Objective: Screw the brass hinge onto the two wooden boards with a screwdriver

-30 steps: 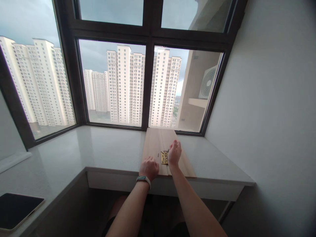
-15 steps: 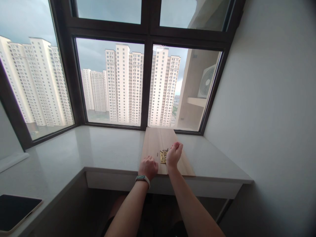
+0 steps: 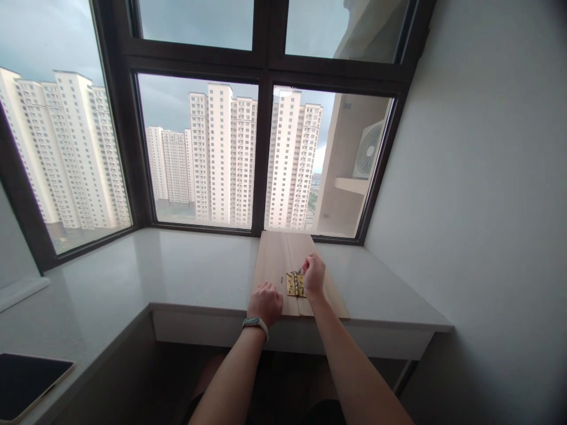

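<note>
Two light wooden boards lie side by side on the white window-sill counter. A brass hinge sits across their seam near the front edge. My left hand, with a watch on its wrist, rests curled on the front of the left board. My right hand is closed just right of the hinge, gripping a small thin tool whose tip meets the hinge; the tool is too small to name.
A dark tablet lies on the counter at the lower left. A dark-framed window runs along the back, and a white wall closes the right side. My knees show under the counter.
My right hand has shifted slightly on the hinge, lowering toward the board. My left hand has stayed on the left board. The view has tilted a little.
</note>
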### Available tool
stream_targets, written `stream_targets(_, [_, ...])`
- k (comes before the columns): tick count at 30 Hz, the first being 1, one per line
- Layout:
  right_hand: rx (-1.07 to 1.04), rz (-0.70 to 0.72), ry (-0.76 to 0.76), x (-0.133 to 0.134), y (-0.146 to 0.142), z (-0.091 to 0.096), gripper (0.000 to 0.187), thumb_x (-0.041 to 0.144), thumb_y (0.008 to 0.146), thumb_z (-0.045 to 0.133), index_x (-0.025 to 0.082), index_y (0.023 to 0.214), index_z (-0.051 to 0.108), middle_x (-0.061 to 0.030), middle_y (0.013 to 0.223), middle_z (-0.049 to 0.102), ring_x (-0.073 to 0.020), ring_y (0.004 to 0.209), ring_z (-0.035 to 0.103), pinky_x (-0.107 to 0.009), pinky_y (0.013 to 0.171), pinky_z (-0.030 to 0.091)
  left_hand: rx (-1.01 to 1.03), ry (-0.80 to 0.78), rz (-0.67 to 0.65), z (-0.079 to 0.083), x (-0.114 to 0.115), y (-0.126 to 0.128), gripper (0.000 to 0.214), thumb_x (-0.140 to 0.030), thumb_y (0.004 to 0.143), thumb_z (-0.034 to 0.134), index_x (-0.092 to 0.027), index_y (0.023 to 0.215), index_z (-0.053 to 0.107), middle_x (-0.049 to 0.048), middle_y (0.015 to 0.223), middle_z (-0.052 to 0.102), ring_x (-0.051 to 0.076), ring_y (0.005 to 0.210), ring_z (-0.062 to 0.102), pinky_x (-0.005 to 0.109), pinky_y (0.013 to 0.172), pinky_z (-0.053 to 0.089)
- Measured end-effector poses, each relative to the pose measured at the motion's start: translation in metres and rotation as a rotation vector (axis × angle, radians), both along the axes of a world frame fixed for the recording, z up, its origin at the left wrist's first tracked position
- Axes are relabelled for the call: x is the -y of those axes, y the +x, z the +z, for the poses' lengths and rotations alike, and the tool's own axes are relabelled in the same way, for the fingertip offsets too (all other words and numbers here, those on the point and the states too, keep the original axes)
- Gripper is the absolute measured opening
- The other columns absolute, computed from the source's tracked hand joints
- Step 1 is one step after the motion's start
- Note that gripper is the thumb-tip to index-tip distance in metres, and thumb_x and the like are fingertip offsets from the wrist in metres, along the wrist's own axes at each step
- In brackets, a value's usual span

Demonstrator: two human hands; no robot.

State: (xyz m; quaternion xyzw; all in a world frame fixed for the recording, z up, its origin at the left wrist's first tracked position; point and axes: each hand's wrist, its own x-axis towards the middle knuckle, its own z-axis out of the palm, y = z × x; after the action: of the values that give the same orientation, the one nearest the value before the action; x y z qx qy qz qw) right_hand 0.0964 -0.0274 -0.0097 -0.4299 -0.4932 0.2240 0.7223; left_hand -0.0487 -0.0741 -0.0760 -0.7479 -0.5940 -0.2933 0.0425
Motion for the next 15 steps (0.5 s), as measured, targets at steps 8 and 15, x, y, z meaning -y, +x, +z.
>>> stream_targets(8, [-0.056,-0.232,-0.013,0.014,-0.010,-0.002,0.035,0.055,0.097,0.045,0.024,0.085,0.053,0.0005,0.075,0.057,-0.0169,0.068,0.054,-0.029,0.064,0.040,0.018,-0.004,-0.004,0.001,0.003,0.001,0.026,-0.021,0.096,0.046,-0.015,0.088,0.070,0.0113,0.096,0.071,0.020,0.097,0.066,0.034,0.093,0.048])
stream_targets(15, [0.008,-0.243,0.052,0.007,-0.011,-0.006,0.037,0.049,0.099,0.034,0.025,0.072,0.043,0.0025,0.066,0.047,-0.0159,0.060,0.045,-0.030,0.060,0.037,0.015,-0.016,0.006,0.003,0.004,0.001,0.025,-0.021,0.097,0.047,-0.015,0.089,0.070,0.0115,0.098,0.071,0.021,0.098,0.065,0.034,0.094,0.048])
